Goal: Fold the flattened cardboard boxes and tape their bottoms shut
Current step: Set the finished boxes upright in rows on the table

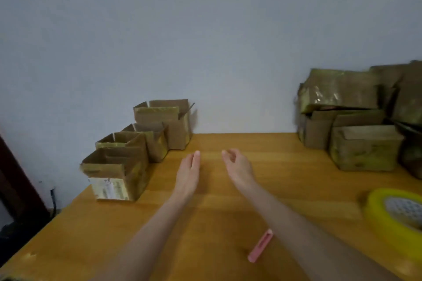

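Reaching right for the heap of boxes (356,120), I could sweep my right forearm (296,223) into the pink cutter (260,246) or nudge the tape roll (397,214) off the table (114,235); the heap is blurred, so I cannot tell which are still flat. My left hand (188,171) hovers with fingers (196,158) straight and together, my right hand (237,166) loosely curled, both empty.

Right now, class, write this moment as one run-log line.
left hand: open, empty | right hand: open, empty | folded boxes: row, left | tape roll: far right | pink tool: beside right forearm
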